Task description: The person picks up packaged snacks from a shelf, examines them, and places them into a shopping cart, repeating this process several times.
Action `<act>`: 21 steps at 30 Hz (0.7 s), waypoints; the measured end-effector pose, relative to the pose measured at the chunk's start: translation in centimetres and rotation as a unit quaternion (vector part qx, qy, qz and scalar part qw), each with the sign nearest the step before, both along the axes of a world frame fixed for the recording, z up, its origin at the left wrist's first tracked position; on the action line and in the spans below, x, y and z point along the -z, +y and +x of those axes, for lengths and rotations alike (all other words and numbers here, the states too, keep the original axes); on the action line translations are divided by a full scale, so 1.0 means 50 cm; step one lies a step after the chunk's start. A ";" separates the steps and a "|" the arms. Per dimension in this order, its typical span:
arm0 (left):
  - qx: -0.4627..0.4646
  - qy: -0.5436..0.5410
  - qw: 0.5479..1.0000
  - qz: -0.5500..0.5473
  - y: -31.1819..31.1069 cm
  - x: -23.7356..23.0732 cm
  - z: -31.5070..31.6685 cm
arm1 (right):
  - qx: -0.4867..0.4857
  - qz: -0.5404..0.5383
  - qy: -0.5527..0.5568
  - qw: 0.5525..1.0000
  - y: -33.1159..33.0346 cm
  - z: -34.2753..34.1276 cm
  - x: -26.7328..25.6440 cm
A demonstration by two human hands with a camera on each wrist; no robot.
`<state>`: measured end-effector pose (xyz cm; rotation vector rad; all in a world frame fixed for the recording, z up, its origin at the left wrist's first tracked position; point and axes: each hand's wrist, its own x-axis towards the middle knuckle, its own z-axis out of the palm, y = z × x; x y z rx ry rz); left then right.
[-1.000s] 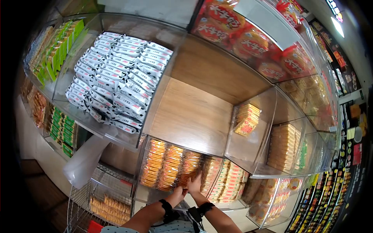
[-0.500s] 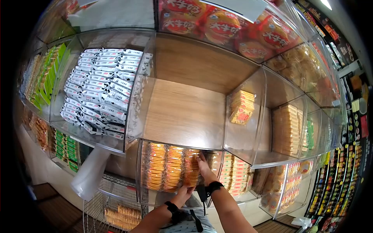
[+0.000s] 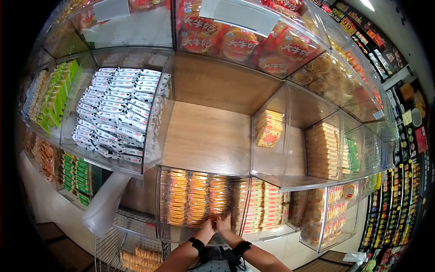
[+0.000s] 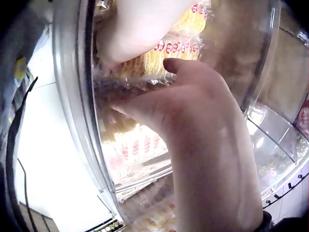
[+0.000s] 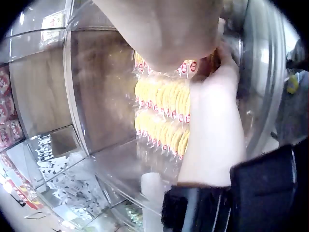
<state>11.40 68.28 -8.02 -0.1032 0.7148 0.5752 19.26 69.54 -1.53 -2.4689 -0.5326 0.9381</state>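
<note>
Rows of orange round biscuits in clear wrap [image 3: 197,199] stand in a lower clear bin [image 3: 181,233]. At the front end of the third row [image 3: 218,195], my left hand [image 3: 206,229] and right hand [image 3: 224,223] are close together, fingertips at the packs. In the left wrist view, the right hand [image 4: 193,96] has thumb and fingers apart beside wrapped biscuits [image 4: 154,60]; the near left hand [image 4: 145,29] covers part of them. The left hand [image 5: 217,111] reaches along the bin's front side in the right wrist view, beside yellow packs [image 5: 161,99]; its fingertips are partly hidden.
White-and-black packs [image 3: 113,113] fill a bin at upper left. Red-and-white packs [image 3: 267,206] stand right of the biscuits. A wire basket [image 3: 108,254] holding biscuits and a hanging plastic bag [image 3: 106,204] are at lower left. Clear bin edges surround the hands.
The right hand has come down from the side of the third row to its front end, next to the left hand. The head view has shifted.
</note>
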 end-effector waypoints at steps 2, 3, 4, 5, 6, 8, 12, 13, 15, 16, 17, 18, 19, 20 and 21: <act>0.002 0.013 0.997 -0.070 0.022 -0.046 0.001 | 0.025 0.055 0.051 0.997 -0.024 0.005 0.019; -0.001 0.006 0.998 -0.064 0.026 -0.037 0.007 | 0.052 0.085 0.048 0.994 -0.025 0.011 0.048; -0.003 -0.001 0.998 -0.058 0.026 -0.030 0.010 | 0.035 0.114 0.095 0.988 -0.027 0.025 0.075; 0.090 0.112 0.978 0.152 0.033 -0.061 0.002 | 0.018 0.143 0.142 0.979 -0.028 0.042 0.085; 0.177 0.217 0.893 0.353 0.046 -0.123 -0.010 | 0.000 0.172 0.188 0.967 -0.027 0.055 0.087; 0.167 0.229 0.883 0.375 0.037 -0.130 -0.009 | 0.045 0.186 0.249 0.949 -0.030 0.063 0.105; 0.018 0.045 0.996 0.069 0.016 -0.036 0.006 | -0.012 0.169 0.139 0.976 -0.049 0.044 0.115; 0.043 0.061 0.992 0.103 0.017 -0.047 -0.007 | 0.008 0.148 0.158 0.976 -0.052 0.042 0.101; 0.046 0.051 0.993 0.100 0.015 -0.054 -0.018 | 0.021 0.103 0.209 0.972 -0.059 0.031 0.021; 0.038 0.067 0.996 0.038 0.012 -0.013 -0.004 | -0.036 0.124 0.135 0.982 -0.072 0.028 0.013; 0.029 0.082 0.996 -0.024 0.011 0.050 0.012 | -0.090 0.146 0.061 0.983 -0.089 0.021 0.010; 0.019 0.096 0.991 -0.087 0.006 0.076 0.018 | -0.143 0.169 -0.014 0.975 -0.102 0.016 0.003; 0.056 0.139 0.988 -0.046 0.005 -0.097 -0.002 | -0.151 0.174 -0.012 0.973 -0.119 0.015 -0.020; 0.025 0.118 0.992 -0.044 -0.009 -0.134 -0.013 | -0.144 0.180 0.045 0.972 -0.132 0.022 -0.029; -0.006 0.096 0.994 -0.041 -0.022 -0.154 -0.027 | -0.138 0.184 0.103 0.968 -0.144 0.030 -0.037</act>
